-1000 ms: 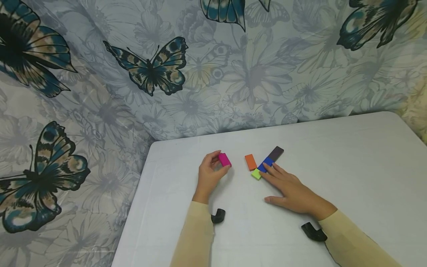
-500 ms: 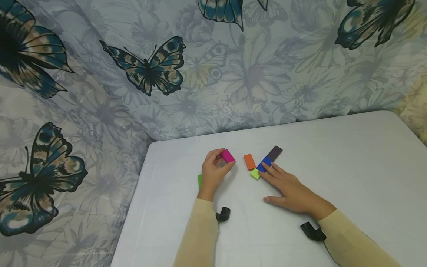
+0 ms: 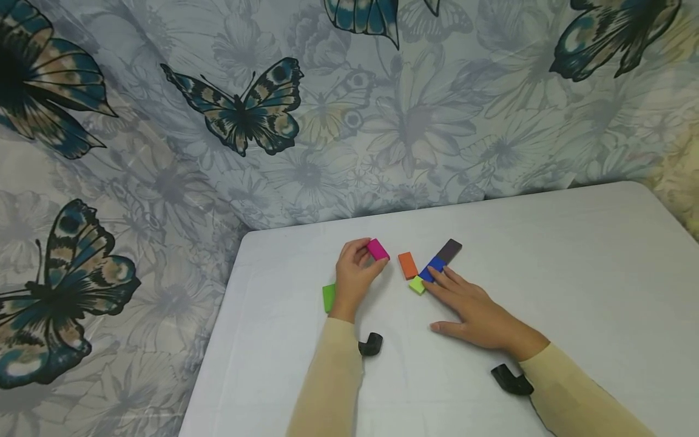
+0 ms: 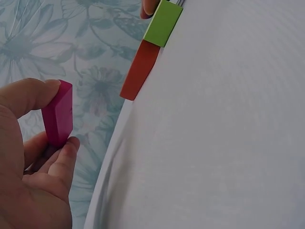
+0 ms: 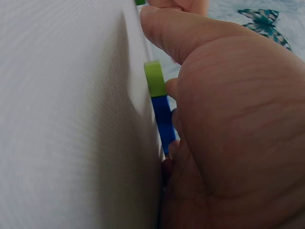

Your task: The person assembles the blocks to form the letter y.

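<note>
My left hand pinches a magenta block between thumb and fingers, held up left of the other blocks; the left wrist view shows the pinched magenta block from the side. Fingers of my right hand lie extended against a blue block and beside a small lime-green block. A dark grey block continues the line beyond the blue one. An orange block slants off at the lime block, forming a V with the row. In the right wrist view, the lime block meets the blue block.
A green block lies on the white-covered table, partly hidden behind my left hand. Black wrist mounts sit by both sleeves. Butterfly-printed cloth hangs behind the table and along its left side.
My left hand has moved to the right and slightly away with the magenta block, bringing the green block behind it into view. My right hand stays nearly still.
</note>
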Motion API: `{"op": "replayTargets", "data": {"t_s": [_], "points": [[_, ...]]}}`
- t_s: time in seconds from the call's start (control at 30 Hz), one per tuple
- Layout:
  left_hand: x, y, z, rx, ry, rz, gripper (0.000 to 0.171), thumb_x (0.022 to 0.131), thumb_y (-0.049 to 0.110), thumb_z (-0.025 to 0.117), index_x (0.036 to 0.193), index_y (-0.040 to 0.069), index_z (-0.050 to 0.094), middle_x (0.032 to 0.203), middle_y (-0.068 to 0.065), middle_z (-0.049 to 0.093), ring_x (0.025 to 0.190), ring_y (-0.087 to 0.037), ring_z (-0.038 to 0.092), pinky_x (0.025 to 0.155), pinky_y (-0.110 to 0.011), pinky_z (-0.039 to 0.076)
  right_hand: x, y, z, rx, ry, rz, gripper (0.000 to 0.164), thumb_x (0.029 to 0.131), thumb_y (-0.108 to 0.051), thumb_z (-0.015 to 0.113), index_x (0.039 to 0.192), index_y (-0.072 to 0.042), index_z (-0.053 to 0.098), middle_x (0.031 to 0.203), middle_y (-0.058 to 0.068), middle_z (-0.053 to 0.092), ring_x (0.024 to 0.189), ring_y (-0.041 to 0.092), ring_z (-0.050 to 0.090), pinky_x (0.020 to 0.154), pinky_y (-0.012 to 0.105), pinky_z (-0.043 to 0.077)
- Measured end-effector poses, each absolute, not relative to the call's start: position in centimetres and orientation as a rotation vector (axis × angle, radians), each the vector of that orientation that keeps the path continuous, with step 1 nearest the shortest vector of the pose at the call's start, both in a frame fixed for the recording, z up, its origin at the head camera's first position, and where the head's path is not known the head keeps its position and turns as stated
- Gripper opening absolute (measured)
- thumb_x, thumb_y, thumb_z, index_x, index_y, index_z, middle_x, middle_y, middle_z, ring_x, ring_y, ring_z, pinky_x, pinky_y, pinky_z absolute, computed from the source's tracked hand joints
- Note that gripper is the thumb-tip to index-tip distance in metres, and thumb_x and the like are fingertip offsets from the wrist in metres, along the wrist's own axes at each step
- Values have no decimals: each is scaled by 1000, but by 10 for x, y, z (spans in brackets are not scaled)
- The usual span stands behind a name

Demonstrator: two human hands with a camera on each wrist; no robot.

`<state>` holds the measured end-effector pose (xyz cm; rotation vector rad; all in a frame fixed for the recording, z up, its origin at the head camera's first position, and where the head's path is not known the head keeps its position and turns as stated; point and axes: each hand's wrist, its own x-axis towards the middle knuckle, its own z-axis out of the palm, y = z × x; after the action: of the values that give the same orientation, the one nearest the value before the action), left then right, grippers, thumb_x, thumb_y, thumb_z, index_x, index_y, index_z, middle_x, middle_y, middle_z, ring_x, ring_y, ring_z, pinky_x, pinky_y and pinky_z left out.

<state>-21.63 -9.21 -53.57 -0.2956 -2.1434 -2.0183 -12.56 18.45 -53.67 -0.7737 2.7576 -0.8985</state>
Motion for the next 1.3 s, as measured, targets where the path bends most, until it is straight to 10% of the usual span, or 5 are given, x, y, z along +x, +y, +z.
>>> {"op": "replayTargets", "data": {"t_s": [0.93,1.3], "points": [[-247,-68,-545,-90,-2572,-1504,61,90,23,94,141,1,70,133,-6,65,119,-22,62,104,-29,52,-125,186,-535,-796,2778,-896,88,100,-57,75,169,-15,42,177,15,26,162,45,15,117,76,27],[-245,-72,-547,-120,-2601,-1542,57,93,-9,65,149,3,65,142,-6,65,130,-20,60,110,-28,47,-124,185,-536,-784,2763,-911,88,99,-55,77,169,-15,43,177,15,26,162,45,15,117,75,27]]}}
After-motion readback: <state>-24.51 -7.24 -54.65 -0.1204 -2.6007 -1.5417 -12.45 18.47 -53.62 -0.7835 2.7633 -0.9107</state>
